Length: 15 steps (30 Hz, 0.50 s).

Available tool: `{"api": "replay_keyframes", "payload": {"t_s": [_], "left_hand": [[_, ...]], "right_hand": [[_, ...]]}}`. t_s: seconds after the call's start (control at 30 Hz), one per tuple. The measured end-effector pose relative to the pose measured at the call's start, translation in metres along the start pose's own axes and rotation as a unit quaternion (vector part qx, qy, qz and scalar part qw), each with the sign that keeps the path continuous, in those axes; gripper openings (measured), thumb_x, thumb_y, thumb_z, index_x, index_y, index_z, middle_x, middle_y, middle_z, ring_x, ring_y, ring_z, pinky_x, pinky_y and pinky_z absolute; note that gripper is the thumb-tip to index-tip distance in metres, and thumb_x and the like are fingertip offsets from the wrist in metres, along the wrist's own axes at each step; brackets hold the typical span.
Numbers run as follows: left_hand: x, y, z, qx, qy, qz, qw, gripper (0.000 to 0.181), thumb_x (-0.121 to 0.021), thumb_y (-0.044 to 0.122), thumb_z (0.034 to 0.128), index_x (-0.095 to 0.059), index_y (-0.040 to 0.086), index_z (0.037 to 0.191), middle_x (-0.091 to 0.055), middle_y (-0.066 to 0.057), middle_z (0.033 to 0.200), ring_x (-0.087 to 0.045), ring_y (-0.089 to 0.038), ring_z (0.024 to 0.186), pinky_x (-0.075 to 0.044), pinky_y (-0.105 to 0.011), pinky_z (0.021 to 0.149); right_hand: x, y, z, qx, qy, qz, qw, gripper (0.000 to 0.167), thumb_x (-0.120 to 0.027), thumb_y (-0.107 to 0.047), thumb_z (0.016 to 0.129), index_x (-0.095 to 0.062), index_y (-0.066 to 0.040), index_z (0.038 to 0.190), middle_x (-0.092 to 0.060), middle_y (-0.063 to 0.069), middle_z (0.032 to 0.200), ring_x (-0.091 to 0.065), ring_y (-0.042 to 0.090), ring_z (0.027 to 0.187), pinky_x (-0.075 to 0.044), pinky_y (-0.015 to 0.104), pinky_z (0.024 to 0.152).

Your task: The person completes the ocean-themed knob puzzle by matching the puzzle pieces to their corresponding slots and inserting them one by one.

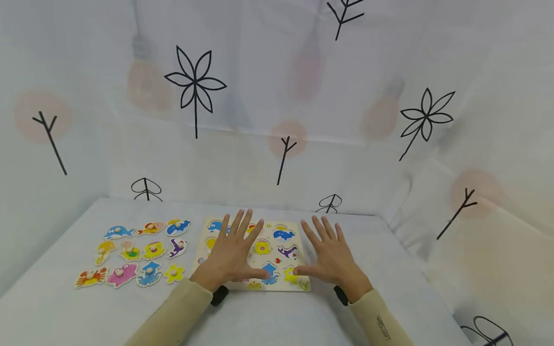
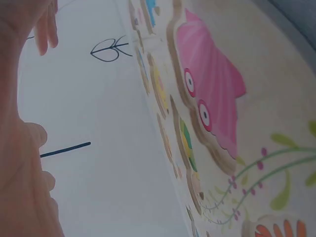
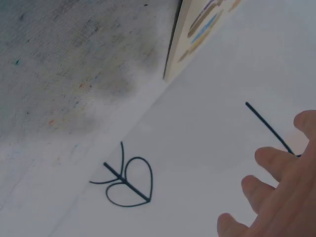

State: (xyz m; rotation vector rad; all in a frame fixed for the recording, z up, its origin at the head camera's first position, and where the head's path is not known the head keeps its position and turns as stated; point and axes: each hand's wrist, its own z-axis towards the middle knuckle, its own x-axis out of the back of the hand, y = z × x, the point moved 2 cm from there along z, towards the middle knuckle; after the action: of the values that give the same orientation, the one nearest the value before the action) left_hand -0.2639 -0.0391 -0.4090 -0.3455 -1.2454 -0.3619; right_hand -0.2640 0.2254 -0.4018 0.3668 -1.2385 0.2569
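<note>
A wooden puzzle board (image 1: 281,287) with sea-animal pictures lies on the white table. My left hand (image 1: 231,254) is over its left part, fingers spread and straight, holding nothing. Over the board's right edge is my right hand (image 1: 331,259), also spread, with its thumb near the yellow starfish picture (image 1: 291,275). Whether either hand touches the board cannot be told. In the left wrist view the pink picture (image 2: 210,84) on the board shows large beside the left hand (image 2: 29,148). The right wrist view has the right fingers (image 3: 276,163) straight and apart, with a board corner (image 3: 174,64) above.
Left of the board lie loose knobbed puzzle pieces in rows, among them a crab (image 1: 91,277), a pink fish (image 1: 122,275), a blue squid (image 1: 149,274), a starfish (image 1: 174,273) and a blue whale (image 1: 119,232). A printed white cloth (image 1: 242,163) hangs behind the table (image 1: 268,317).
</note>
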Motion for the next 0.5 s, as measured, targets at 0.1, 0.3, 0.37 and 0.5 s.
{"api": "replay_keyframes", "payload": {"t_s": [0.1,0.3,0.37,0.5], "left_hand": [[-0.001,0.003,0.000,-0.007,0.001,-0.020,0.9998,0.122,-0.039,0.095,0.0588,-0.009,0.024,0.154,0.001,-0.012,0.159,0.004,-0.032,0.145,0.005,-0.056,0.111],[0.001,0.002,-0.001,-0.009,-0.003,-0.048,0.9988,0.119,-0.044,0.091,0.0622,-0.009,0.024,0.154,-0.001,-0.011,0.160,0.000,-0.031,0.146,0.000,-0.055,0.112],[0.002,-0.001,-0.003,-0.009,-0.005,-0.055,0.9984,0.117,-0.044,0.090,0.0634,-0.010,0.024,0.154,-0.002,-0.010,0.160,-0.001,-0.031,0.146,-0.002,-0.055,0.112],[0.007,-0.013,-0.008,-0.010,-0.001,-0.081,0.9967,0.113,-0.050,0.086,0.0665,-0.014,0.023,0.154,-0.004,-0.010,0.160,-0.003,-0.031,0.146,-0.005,-0.055,0.112]], "right_hand": [[0.001,0.000,-0.005,-0.008,-0.004,0.005,1.0000,0.117,-0.055,-0.085,0.063,-0.014,-0.025,0.154,-0.016,0.011,0.158,-0.006,0.033,0.145,-0.010,0.057,0.111],[0.001,-0.005,-0.006,-0.006,-0.015,0.052,0.9985,0.110,-0.058,-0.080,0.067,-0.018,-0.024,0.153,-0.019,0.009,0.157,-0.012,0.031,0.145,-0.016,0.055,0.111],[-0.001,-0.007,-0.006,-0.009,-0.025,0.070,0.9972,0.109,-0.059,-0.080,0.067,-0.018,-0.026,0.153,-0.020,0.009,0.157,-0.014,0.031,0.144,-0.017,0.055,0.111],[-0.004,-0.011,-0.006,-0.024,-0.051,0.088,0.9945,0.110,-0.054,-0.083,0.066,-0.015,-0.029,0.153,-0.020,0.006,0.157,-0.016,0.029,0.144,-0.019,0.054,0.111]]}}
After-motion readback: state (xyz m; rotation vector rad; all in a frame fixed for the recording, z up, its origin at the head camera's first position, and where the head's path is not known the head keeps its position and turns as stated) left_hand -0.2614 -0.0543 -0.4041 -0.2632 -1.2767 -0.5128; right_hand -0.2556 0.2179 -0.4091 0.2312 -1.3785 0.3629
